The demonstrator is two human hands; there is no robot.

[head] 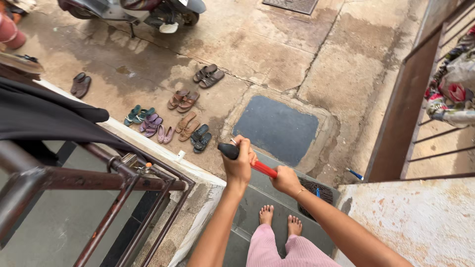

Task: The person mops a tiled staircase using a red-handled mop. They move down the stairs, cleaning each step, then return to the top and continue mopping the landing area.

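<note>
Left hand (239, 165) and right hand (286, 180) both clench a red, black-capped handle (247, 159).

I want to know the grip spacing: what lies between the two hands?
In the head view, only a short bare stretch of the red handle shows between left hand and right hand.

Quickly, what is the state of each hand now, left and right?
Left hand: closed around the black top end of the red handle.
Right hand: closed on the same handle, lower down.
</note>
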